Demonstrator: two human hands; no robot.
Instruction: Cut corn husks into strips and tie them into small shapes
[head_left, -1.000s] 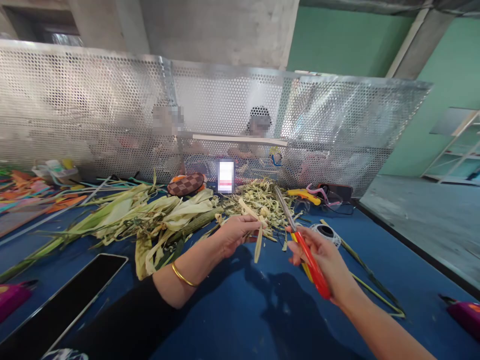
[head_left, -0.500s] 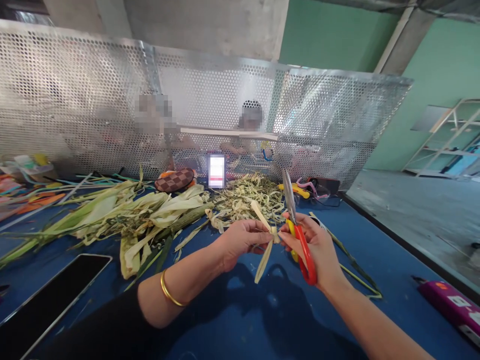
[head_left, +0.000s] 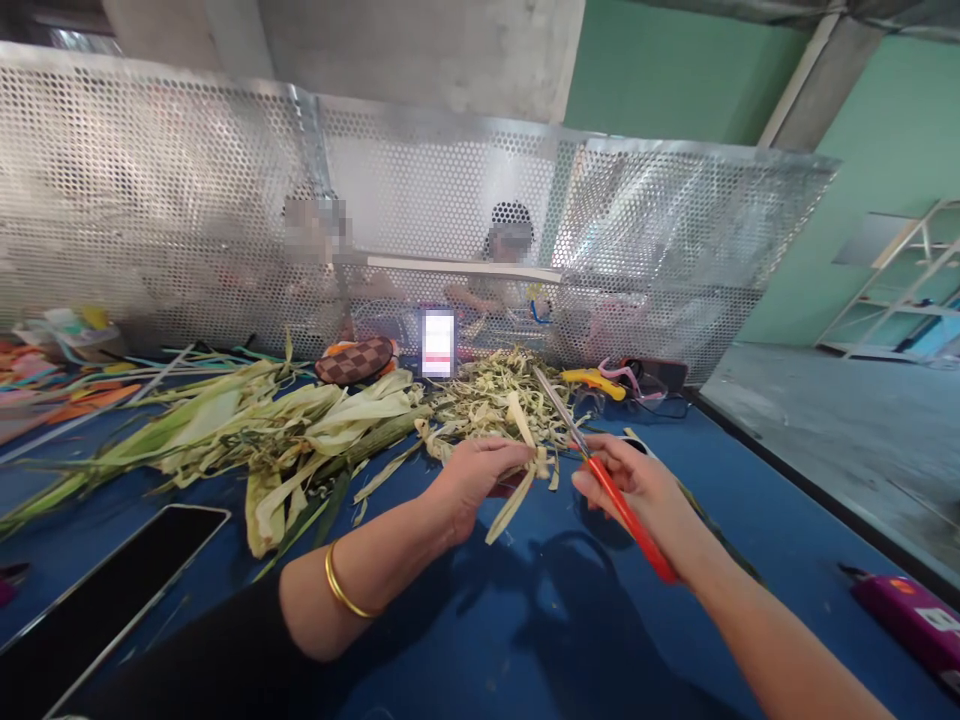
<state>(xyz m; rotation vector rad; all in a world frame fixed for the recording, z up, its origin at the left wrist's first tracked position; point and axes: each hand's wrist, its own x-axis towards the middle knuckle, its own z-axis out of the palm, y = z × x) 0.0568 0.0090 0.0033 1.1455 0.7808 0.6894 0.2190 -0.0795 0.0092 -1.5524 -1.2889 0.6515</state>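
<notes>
Left fingers (head_left: 510, 455) pinch husk strip (head_left: 540, 462) | right fingers (head_left: 619, 452) grip scissors (head_left: 594, 466) | long axis forward-left

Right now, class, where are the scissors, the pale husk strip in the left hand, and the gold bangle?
Scissors (head_left: 622, 509): head view, on the red handle.
Pale husk strip (head_left: 541, 464): head view, on its bunched middle.
Gold bangle (head_left: 334, 583): head view, on the band's near side.

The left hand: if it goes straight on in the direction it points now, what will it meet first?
Beyond the pale strip it holds, the left hand would probably meet the scissors in the right hand; with depth unclear, it might pass beneath them.
</notes>
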